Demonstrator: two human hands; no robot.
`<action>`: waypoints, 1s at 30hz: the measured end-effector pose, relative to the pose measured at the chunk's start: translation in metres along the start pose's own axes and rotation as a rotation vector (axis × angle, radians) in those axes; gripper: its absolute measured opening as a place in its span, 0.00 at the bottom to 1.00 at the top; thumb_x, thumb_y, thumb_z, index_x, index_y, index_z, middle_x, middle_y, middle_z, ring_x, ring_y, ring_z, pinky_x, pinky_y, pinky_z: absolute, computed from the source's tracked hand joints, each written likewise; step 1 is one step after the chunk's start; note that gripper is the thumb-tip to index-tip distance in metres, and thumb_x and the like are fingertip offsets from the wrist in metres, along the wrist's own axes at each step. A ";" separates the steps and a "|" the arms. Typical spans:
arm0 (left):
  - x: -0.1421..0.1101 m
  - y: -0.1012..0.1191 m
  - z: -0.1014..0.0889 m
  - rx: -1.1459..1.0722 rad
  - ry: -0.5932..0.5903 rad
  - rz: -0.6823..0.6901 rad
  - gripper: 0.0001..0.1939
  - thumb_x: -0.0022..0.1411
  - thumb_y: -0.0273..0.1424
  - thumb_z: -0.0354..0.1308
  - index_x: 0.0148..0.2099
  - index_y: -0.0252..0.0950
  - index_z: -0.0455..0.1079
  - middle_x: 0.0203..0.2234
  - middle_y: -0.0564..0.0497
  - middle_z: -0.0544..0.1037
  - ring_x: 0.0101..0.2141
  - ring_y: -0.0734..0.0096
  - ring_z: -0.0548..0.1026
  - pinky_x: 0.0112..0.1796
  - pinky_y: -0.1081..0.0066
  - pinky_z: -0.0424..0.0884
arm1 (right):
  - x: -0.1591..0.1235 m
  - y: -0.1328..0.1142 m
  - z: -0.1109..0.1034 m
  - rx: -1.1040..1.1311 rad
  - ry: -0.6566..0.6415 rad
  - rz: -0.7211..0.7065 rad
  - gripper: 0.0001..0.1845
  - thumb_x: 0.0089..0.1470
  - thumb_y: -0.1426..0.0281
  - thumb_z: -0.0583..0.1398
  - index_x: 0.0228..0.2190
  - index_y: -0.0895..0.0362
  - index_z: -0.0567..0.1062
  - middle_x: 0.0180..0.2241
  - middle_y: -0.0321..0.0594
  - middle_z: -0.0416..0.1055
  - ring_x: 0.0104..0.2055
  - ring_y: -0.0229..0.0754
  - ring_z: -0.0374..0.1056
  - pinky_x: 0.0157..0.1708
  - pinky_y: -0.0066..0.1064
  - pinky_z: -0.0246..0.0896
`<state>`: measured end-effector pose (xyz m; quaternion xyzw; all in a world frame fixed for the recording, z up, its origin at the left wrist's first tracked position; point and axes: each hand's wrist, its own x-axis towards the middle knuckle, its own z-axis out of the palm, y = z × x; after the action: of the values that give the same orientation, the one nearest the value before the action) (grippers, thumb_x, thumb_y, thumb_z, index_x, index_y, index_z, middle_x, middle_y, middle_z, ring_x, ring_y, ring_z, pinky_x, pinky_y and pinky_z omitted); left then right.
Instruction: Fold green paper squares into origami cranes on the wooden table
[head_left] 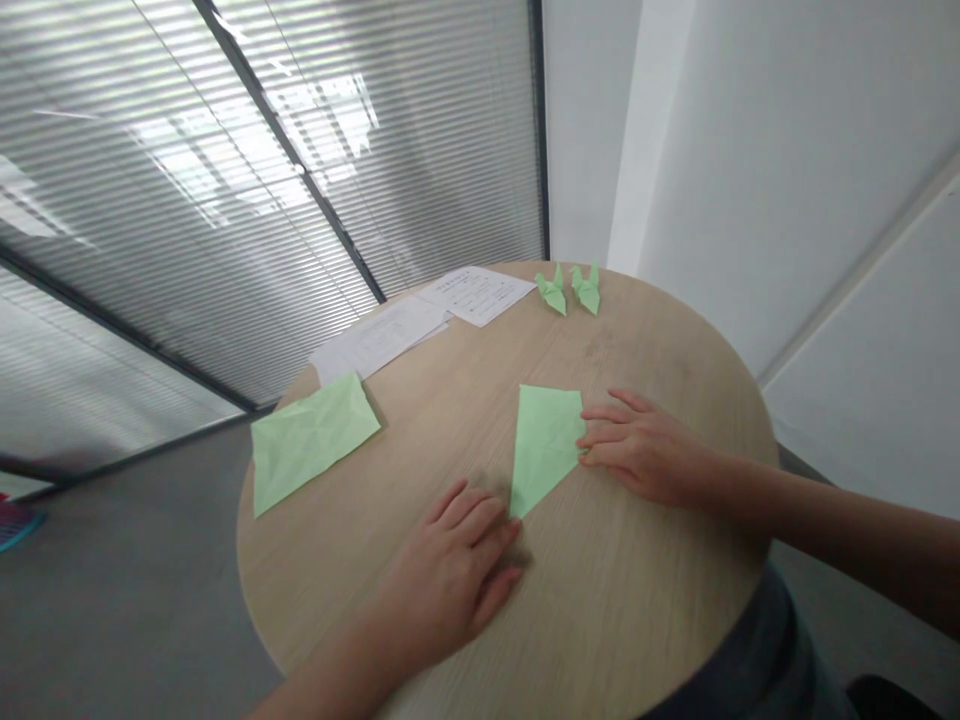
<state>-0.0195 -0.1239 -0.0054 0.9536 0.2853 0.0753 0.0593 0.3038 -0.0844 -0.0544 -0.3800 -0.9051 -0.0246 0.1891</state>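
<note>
A green sheet of folded paper (546,440) with slanting lower edge lies flat on the round wooden table in front of me. My right hand (649,447) rests at its right edge, fingers stretched out and slightly apart, fingertips touching the paper. Near the paper's lower corner is my left hand (465,570), palm down with fingers loosely bent and thumb apart; its index fingertip reaches that corner. Neither hand grips anything. Two small green origami cranes, a left crane (553,290) and a right crane (586,289), stand at the table's far side.
A larger creased green sheet (315,437) lies at the table's left edge. Printed white sheets, one at the back (476,293) and another nearer (382,338), overlap along the far left. The round table (450,420) stands by glass partitions with blinds (450,150) and a white wall (810,150).
</note>
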 end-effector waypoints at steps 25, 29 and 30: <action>0.085 0.002 -0.010 0.073 -0.237 -0.097 0.16 0.65 0.41 0.59 0.46 0.33 0.73 0.40 0.41 0.78 0.44 0.52 0.76 0.44 0.57 0.75 | -0.011 0.007 0.019 0.247 0.189 0.032 0.20 0.59 0.77 0.54 0.46 0.50 0.81 0.51 0.39 0.75 0.55 0.41 0.71 0.59 0.40 0.64; 0.083 0.004 -0.005 0.083 -0.201 -0.170 0.16 0.65 0.37 0.57 0.50 0.34 0.71 0.42 0.40 0.77 0.45 0.50 0.75 0.43 0.56 0.75 | -0.008 0.014 0.021 0.292 0.340 0.267 0.18 0.60 0.75 0.54 0.45 0.53 0.80 0.46 0.42 0.76 0.48 0.40 0.74 0.50 0.34 0.71; 0.083 0.004 -0.003 0.088 -0.190 -0.179 0.16 0.65 0.34 0.56 0.52 0.34 0.71 0.43 0.40 0.77 0.45 0.50 0.75 0.43 0.56 0.75 | -0.008 0.017 0.022 0.302 0.369 0.320 0.17 0.59 0.75 0.54 0.44 0.54 0.80 0.44 0.42 0.77 0.46 0.40 0.75 0.48 0.33 0.71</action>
<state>0.0502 -0.0814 0.0075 0.9288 0.3656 -0.0334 0.0505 0.3132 -0.0736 -0.0792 -0.4748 -0.7772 0.0719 0.4067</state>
